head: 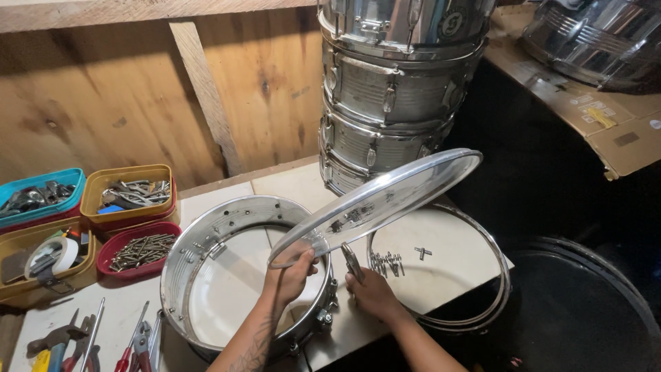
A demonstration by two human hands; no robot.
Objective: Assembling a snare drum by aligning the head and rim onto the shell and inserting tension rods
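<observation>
A clear drumhead (385, 196) is held up by its near rim in the left hand (292, 272), whose fingers are curled around that rim; the head is tilted, rising toward the upper right of the frame. It hangs above a steel drum shell (200, 241) that lies open on the table (454, 234) at lower centre. A small metal tool (352, 262), seemingly a drum key, is pinched in the right hand (372, 293), just right of the shell. A loose hoop (499, 289) is laid on the table at the right, and a cluster of rods (387, 262) is seen inside it. More drums (392, 89) are stacked at upper centre against the wooden wall. At the left of the frame, trays of hardware are set out: a teal one (41, 196), a yellow one (131, 193) and a red one (138, 251) filled with screws. Pliers and screwdrivers (103, 341) are laid at the lower left.
</observation>
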